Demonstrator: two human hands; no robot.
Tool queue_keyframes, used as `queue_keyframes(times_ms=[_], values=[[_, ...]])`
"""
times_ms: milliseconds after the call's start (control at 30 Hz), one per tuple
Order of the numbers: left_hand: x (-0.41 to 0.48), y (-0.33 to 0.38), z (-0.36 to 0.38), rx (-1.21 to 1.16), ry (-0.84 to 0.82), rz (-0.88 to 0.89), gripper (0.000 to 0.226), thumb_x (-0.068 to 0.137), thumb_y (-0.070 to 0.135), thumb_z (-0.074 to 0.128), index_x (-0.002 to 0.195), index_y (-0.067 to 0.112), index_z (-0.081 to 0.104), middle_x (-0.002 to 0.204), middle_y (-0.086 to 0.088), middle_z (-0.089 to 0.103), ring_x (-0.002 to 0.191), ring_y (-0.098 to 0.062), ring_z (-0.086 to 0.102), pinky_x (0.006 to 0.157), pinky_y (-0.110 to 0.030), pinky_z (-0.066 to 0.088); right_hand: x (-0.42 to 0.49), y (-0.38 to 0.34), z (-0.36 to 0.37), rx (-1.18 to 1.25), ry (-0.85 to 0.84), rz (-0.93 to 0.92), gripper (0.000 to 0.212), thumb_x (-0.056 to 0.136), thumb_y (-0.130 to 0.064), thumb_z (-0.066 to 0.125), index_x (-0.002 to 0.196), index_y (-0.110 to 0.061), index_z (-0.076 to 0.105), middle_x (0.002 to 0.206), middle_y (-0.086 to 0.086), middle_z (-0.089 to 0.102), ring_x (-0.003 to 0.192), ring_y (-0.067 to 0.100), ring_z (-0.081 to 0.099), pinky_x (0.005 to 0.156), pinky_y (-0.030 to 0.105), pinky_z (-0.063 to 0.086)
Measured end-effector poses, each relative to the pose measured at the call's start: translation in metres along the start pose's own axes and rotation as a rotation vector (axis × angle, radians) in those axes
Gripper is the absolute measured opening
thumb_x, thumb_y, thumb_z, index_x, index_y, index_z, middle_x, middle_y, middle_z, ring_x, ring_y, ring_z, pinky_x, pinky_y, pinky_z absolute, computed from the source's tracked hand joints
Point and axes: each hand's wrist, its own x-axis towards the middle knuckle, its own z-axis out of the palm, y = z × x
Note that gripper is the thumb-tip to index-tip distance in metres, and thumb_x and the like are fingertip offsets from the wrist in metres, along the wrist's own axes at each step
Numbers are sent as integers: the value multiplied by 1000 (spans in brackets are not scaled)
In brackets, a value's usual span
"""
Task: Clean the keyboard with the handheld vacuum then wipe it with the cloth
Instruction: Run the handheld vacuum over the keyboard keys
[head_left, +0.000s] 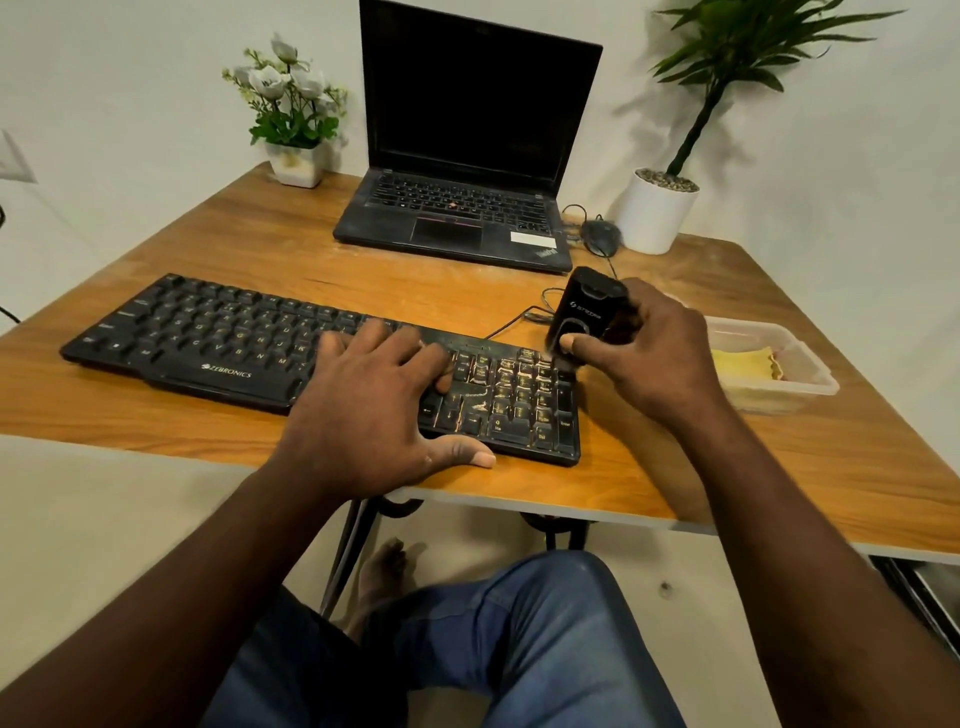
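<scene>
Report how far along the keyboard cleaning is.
Done: only the pickup; the right hand grips the handheld vacuum. In hand: the vacuum's lower end is at the right end of the keyboard, where pale dust shows on the keys, while the left hand lies flat on the keys. Left: the rest of the vacuuming, then wiping; the yellow cloth lies in the plastic container.

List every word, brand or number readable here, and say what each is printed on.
"ZEBRONICS": white print on the front edge of the keyboard.
Handheld vacuum: a white logo and a word, too blurred to read.
Laptop: a mark on the palm-rest corner and a white sticker, both too small to read.
Key legends on both: too small or blurred to read reliably.
</scene>
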Motion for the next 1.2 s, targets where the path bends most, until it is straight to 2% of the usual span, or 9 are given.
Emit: queue_keyframes(times_ms=[100,200,267,333,500,633,767,1000,1200], values=[[-1,0,0,8,-15,-8,87,69,105,28,105,32,57,104,8,52,103,-17,43,90,-46,35,15,2,-6,-73,25,7,56,79,-31,88,130,-25,65,121,-2,73,105,13,67,81,24,53],[0,0,0,16,-22,-25,89,68,106,27,108,32,56,109,7,55,106,-18,46,91,-47,36,26,-2,-7,133,-185,62,54,79,-32,88,128,-24,65,110,-4,74,98,16,69,70,26,52],[0,1,-1,24,-43,-35,90,68,106,26,109,32,56,111,7,55,107,-19,46,93,-48,36,32,-4,-2,43,-239,21,56,79,-30,88,130,-24,65,113,-3,73,102,17,69,79,34,57],[0,2,-3,26,-63,-46,91,66,107,25,110,33,55,113,7,55,109,-18,45,95,-49,36,42,-7,0,-75,-186,7,58,79,-27,88,131,-22,64,121,1,72,109,19,67,89,38,58],[0,4,-7,53,-136,-79,93,62,107,20,115,37,50,118,10,50,115,-15,40,101,-47,33,59,-11,3,152,-424,75,50,81,-28,86,126,-19,65,102,3,75,83,15,69,60,25,51],[-1,3,-7,36,-123,-74,90,63,107,23,112,37,50,116,12,49,113,-14,39,100,-46,35,69,-11,5,57,-382,60,53,80,-23,87,128,-17,65,110,2,74,97,17,71,74,30,59],[1,3,-7,42,-144,-77,92,62,107,20,115,38,49,118,12,47,114,-13,37,102,-45,33,66,-15,8,137,-483,33,45,84,-20,83,125,-20,63,101,5,74,78,13,68,57,21,51],[1,2,-8,42,-162,-89,89,62,108,22,115,40,46,116,14,42,115,-12,34,102,-43,30,77,2,-35,6,-620,102,51,79,-24,85,126,-19,65,101,6,77,85,22,71,64,30,53],[0,1,-9,-13,-135,-69,72,66,104,27,104,44,40,113,16,42,112,-10,34,101,-43,33,70,-18,1,129,-547,71,51,83,-17,83,129,-17,63,103,6,74,85,20,73,61,22,55]])
